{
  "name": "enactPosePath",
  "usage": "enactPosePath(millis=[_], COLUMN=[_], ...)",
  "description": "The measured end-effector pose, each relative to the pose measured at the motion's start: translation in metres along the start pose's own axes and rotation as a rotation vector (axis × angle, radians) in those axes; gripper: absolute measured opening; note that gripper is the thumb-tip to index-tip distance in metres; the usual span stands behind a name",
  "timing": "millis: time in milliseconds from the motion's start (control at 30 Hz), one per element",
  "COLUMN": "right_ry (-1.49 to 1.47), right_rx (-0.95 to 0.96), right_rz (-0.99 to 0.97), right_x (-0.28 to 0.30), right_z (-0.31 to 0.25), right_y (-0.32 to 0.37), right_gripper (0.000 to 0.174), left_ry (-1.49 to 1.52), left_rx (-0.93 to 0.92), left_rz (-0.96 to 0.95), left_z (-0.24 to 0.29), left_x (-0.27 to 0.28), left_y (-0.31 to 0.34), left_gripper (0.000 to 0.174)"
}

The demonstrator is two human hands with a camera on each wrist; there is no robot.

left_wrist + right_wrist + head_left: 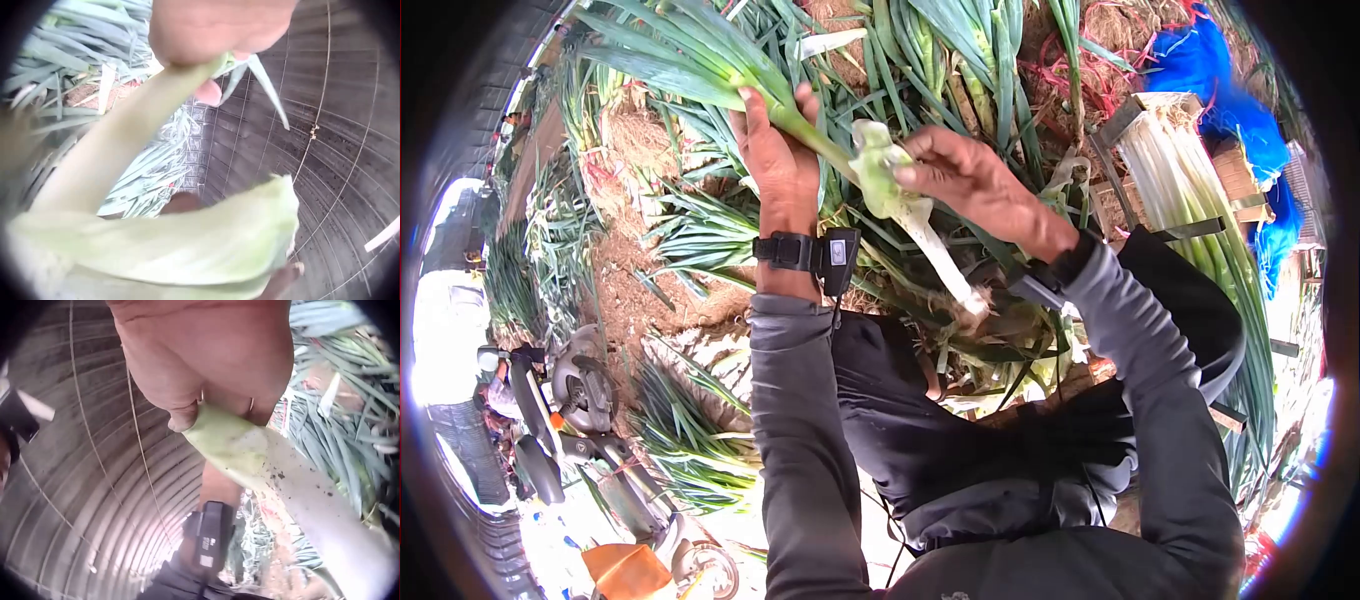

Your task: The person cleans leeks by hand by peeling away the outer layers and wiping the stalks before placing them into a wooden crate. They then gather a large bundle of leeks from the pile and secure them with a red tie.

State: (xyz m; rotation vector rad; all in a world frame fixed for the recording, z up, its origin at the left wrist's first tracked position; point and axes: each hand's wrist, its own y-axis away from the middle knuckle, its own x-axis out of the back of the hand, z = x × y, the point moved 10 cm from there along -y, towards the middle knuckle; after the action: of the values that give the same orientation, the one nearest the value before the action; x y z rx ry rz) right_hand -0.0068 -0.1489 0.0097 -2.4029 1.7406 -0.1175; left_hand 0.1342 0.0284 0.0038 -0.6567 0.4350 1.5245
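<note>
Leek (828, 150) is up near 12 o'clock in the head view, leaves (685, 65) toward 10, roots (975, 303) toward 5. Left hand (778, 155) grips the green neck, right hand (998, 195) pinches the floppy outer layer (882, 180). I'd guess it's light, with a stiffish shaft; the layer's soft, maybe slippery, and tears easily. Best hold's probably that firm neck. Right wrist cam shows dirt specks (280, 475) the head view doesn't; only the head view gets the roots.
</note>
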Motion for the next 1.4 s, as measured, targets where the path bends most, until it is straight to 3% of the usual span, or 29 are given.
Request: enactPosePath(millis=[67, 200, 233, 333, 500, 600, 633, 733, 800, 867, 900, 933, 1000, 1033, 1067, 1133, 1200, 1267, 1367, 1400], right_ry=[-0.191, 0.016, 0.004, 0.010, 0.080, -0.157, -0.259, -0.259, -0.133, 0.056, 0.101, 0.150, 0.274, 0.082, 0.175, 0.388, 0.697, 1.273, 0.933, 0.715], right_rx=[0.089, -0.014, -0.049, -0.219, -0.209, -0.147, -0.146, -0.076, -0.011, -0.030, -0.085, -0.142, -0.314, -0.365, -0.320, -0.443, 0.009, 0.201, 0.061, -0.139], right_rz=[0.053, -0.109, -0.100, 0.000, 0.026, 0.171, 0.219, 0.215, 0.159, 0.221, 0.337, 0.458, 0.600, 0.692, 0.672, 0.550, 0.323, 0.230, 0.371, 0.237], right_x=[-0.008, -0.021, -0.018, -0.004, 0.003, 0.024, 0.028, 0.021, 0.010, 0.009, 0.027, 0.047, 0.075, 0.078, 0.085, 0.079, 0.041, 0.006, 0.018, 0.015], right_z=[-0.003, 0.013, 0.015, 0.022, -0.001, 0.003, -0.002, -0.024, -0.048, -0.058, -0.062, -0.066, -0.068, -0.047, -0.029, 0.015, 0.035, 0.012, 0.046, 0.064], right_y=[-0.012, 0.011, 0.023, 0.064, 0.137, 0.175, 0.188, 0.215, 0.228, 0.244, 0.266, 0.285, 0.298, 0.295, 0.283, 0.246, 0.186, 0.145, 0.115, 0.104], right_gripper=[0.019, 0.030, 0.028, 0.025, 0.019, 0.013, 0.012, 0.016, 0.019, 0.028, 0.025, 0.022, 0.017, 0.012, 0.014, 0.015, 0.027, 0.045, 0.058, 0.061], left_ry=[0.018, 0.066, 0.116, 0.114, 0.062, 0.218, 0.205, 0.221, 0.181, 0.043, -0.238, -0.136, -0.101, -0.113, -0.116, 0.007, 0.057, 0.089, 0.063, 0.096], left_rx=[0.003, 0.037, 0.065, 0.009, -0.061, 0.069, 0.064, 0.041, 0.044, -0.023, -0.007, -0.046, -0.046, -0.080, -0.131, -0.160, -0.150, -0.168, -0.144, -0.127], left_rz=[-0.016, 0.120, 0.205, 0.306, 0.589, 0.444, 0.474, 0.570, 0.569, 0.605, 0.653, 0.811, 0.729, 0.796, 0.854, 0.695, 0.640, 0.554, 0.474, 0.452], left_z=[-0.009, -0.020, -0.024, -0.013, 0.006, -0.018, -0.021, -0.034, -0.029, -0.004, 0.007, 0.024, 0.031, 0.038, 0.050, 0.048, 0.046, 0.046, 0.051, 0.048], left_x=[0.014, 0.061, 0.077, 0.107, 0.167, 0.211, 0.218, 0.243, 0.224, 0.203, 0.232, 0.226, 0.235, 0.223, 0.208, 0.199, 0.190, 0.191, 0.183, 0.186], left_y=[-0.010, -0.031, -0.037, -0.043, -0.046, -0.068, -0.063, -0.065, -0.050, -0.035, -0.039, -0.020, -0.021, -0.008, -0.004, -0.025, -0.031, -0.039, -0.044, -0.048], left_gripper=[0.034, 0.033, 0.026, 0.029, 0.037, 0.033, 0.033, 0.034, 0.034, 0.033, 0.035, 0.034, 0.037, 0.036, 0.035, 0.034, 0.034, 0.035, 0.034, 0.036])
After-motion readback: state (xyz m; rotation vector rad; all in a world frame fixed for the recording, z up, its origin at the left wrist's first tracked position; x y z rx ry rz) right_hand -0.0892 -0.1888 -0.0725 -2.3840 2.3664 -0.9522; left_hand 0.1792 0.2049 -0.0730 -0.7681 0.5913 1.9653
